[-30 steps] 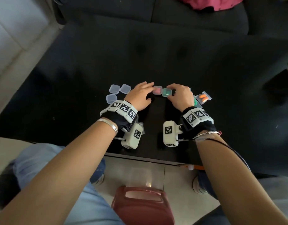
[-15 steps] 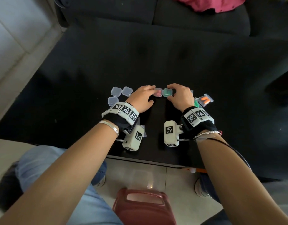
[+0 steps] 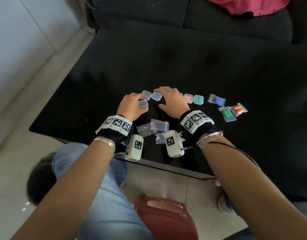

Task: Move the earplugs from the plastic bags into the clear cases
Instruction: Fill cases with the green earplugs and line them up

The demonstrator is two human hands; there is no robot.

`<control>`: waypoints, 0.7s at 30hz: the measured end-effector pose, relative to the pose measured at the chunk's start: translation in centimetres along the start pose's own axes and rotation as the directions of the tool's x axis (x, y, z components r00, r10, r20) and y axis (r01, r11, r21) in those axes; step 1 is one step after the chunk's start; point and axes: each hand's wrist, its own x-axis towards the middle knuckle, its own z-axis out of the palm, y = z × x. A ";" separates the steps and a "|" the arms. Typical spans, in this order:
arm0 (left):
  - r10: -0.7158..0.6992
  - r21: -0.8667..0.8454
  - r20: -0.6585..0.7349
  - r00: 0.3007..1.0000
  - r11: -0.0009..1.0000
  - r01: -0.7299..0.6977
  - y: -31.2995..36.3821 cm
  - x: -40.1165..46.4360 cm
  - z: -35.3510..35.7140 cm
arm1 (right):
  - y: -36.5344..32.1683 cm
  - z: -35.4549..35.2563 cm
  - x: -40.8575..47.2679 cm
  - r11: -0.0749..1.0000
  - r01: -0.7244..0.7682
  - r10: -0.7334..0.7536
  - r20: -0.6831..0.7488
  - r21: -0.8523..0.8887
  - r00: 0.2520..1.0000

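Centre frame, the left hand [image 3: 132,105] curls loosely over one small clear square plastic case [image 3: 142,103]; the right hand [image 3: 172,101], fingers spread, touches another empty case [image 3: 157,96], gripping nothing. Blue earplugs in a little zip bag [image 3: 216,100] lie right of centre: light, squashy, slippery film, so I'd pinch the bag's corner.

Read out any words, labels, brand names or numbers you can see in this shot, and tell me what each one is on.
No readable words, brands or numbers.
Left wristband and right wristband: only black-and-white square code markers, no letters.
The white modules under the wrists: the same kind of marker.
Earplug bags, clear cases and the red stool: no print that I can make out.
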 end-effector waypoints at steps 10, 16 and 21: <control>0.086 -0.134 -0.033 0.996 0.987 -0.090 1.0 -0.7 -0.2 | -0.2 0.1 -0.7 0.979 -0.150 0.143 0.058 0.136 0.988; 0.165 -0.578 -0.088 0.982 0.795 -0.186 5.9 -5.7 0.7 | -0.4 -2.3 -7.8 0.485 -0.174 0.228 0.068 0.857 0.971; 0.217 -0.609 -0.041 0.975 0.768 -0.197 8.4 -8.1 4.0 | 1.1 -2.2 -13.5 0.490 -0.180 0.340 0.003 0.853 0.941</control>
